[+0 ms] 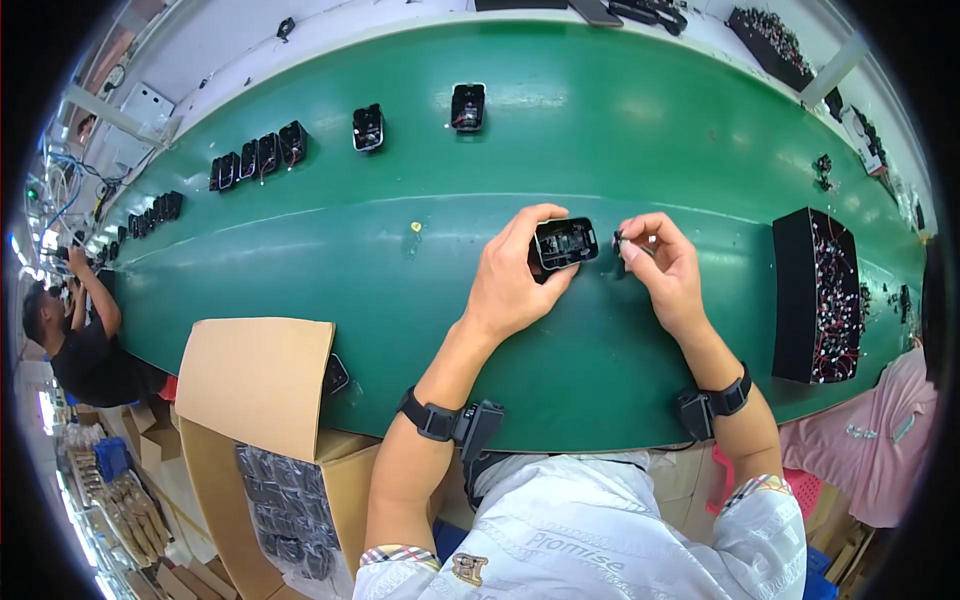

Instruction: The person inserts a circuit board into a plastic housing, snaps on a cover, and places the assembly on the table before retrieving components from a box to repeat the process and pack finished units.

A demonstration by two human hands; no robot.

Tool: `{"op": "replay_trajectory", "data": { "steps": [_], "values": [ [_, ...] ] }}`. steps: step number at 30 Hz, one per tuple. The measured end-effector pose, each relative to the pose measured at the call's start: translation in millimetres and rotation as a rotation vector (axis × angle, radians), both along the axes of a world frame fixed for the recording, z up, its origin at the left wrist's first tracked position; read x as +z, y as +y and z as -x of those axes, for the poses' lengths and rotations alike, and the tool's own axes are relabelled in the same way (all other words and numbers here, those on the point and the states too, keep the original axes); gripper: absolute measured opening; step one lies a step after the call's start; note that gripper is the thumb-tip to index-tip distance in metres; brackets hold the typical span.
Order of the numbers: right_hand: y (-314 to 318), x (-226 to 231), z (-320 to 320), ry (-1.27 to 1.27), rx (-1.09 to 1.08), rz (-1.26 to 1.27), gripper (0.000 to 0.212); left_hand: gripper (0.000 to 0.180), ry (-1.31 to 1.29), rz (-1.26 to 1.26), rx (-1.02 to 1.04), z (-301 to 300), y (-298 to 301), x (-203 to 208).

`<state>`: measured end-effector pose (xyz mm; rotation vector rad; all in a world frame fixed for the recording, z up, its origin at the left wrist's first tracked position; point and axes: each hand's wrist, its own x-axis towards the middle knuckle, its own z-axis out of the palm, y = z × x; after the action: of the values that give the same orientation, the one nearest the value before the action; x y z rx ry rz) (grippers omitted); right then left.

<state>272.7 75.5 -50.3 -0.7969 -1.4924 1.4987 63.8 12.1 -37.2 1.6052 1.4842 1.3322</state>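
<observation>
My left hand (513, 272) grips a black rectangular plastic housing (566, 244) by its side, its open face turned up and inner parts showing. Just right of it, my right hand (662, 262) pinches a small black part (620, 240) between thumb and fingertips. The part is too small for me to tell its kind. Housing and part are held apart, above the green table. Both forearms wear black straps with a small device.
A black box of small wired parts (837, 300) stands at the right. Similar housings (468, 107) line the far left of the green table (620, 130). An open cardboard carton (215, 500) holds wrapped black pieces at lower left. Another person (80, 330) works at far left; a pink sleeve (860, 430) shows right.
</observation>
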Motion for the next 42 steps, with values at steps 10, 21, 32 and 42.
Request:
{"op": "replay_trajectory", "data": {
  "steps": [10,21,32,42],
  "values": [
    [-6,13,-1,-0.106,0.000,-0.270,0.014,0.049,-0.233,0.051,-0.156,1,1,-11],
    [-7,21,-6,-0.293,0.018,-0.396,0.020,0.054,-0.351,0.173,-0.241,4,2,-7],
    [-13,25,-2,-0.262,0.023,-0.358,0.013,0.052,-0.327,0.147,-0.219,3,-1,-6],
    [-10,32,-10,-0.210,0.015,-0.460,0.019,0.050,-0.517,0.171,-0.321,7,0,-5]
  ]
}}
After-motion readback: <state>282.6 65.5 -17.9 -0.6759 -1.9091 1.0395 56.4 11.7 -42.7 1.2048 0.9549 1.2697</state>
